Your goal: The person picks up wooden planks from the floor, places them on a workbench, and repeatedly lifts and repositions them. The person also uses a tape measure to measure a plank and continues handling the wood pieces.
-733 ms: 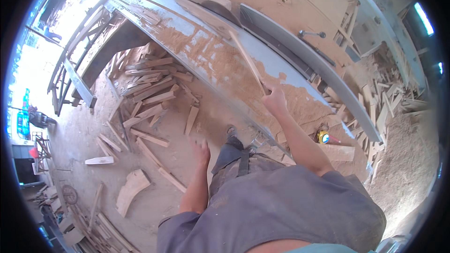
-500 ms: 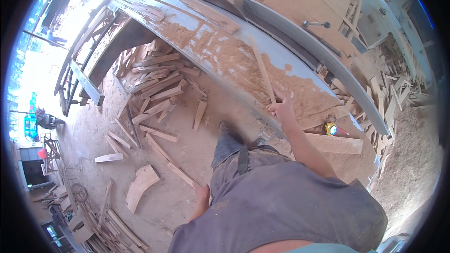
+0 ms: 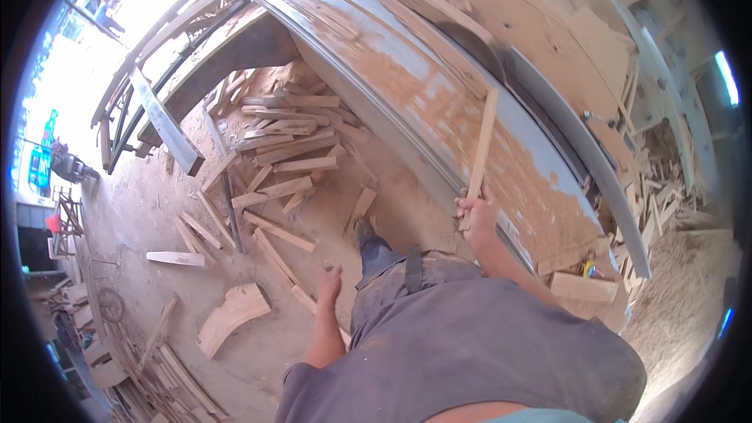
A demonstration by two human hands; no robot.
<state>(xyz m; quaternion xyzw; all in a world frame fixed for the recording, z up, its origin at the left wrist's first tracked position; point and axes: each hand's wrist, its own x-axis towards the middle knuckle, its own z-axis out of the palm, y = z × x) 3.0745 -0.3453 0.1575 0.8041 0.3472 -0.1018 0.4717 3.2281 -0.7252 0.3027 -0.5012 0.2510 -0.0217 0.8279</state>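
Observation:
My right hand (image 3: 479,218) is closed around the near end of a narrow wooden strip (image 3: 483,141). The strip slants up and away over the near side of a long metal-topped saw table (image 3: 407,74) strewn with sawdust. Beside my left thigh, my left hand (image 3: 330,282) hangs over the floor with its fingers curled in and nothing visible in them. Below it on the ground lies a long thin wooden strip (image 3: 274,257), partly hidden by my hand and forearm.
A heap of wooden offcuts (image 3: 290,137) covers the floor left of the table. A curved board (image 3: 233,317) lies nearer me. A wood block (image 3: 583,287) and a yellow tape measure (image 3: 591,269) rest at the table's right end. A long curved metal rail (image 3: 576,153) runs along its far side.
My right hand has drawn the strip back toward me, to the table's near edge. My left hand has lifted forward from beside my hip. The whole view has turned slightly.

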